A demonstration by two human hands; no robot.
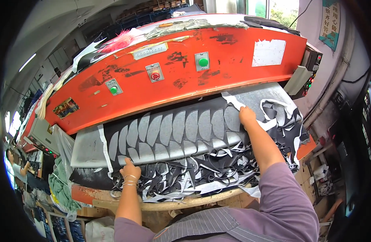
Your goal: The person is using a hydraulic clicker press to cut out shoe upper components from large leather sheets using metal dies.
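Closest to my camera is the striped apron (201, 226), worn over a purple shirt (288, 193) on the person whose work I watch from afar. Before it runs a wooden rail (173, 205), and just behind this rail many black and white scraps (185, 175) lie in a tangled heap. Left hand (130, 170), with bracelets on its wrist, is at the near edge of the black sheet (182, 108); its fingers are bent, but I cannot tell whether they pinch the material. Right hand (248, 117) reaches further and is closed on the right end of this sheet, beside a white strip. The sheet lies across the grey table (84, 147), between and beyond the two hands, and I see in it two rows of leaf-shaped openings. Behind the table rises the red press (234, 68), with two green buttons and, between them, one red button (155, 75). On its top I notice some pink fluffy material (123, 39). Farther away, at top right, is a bright window (284, 14).
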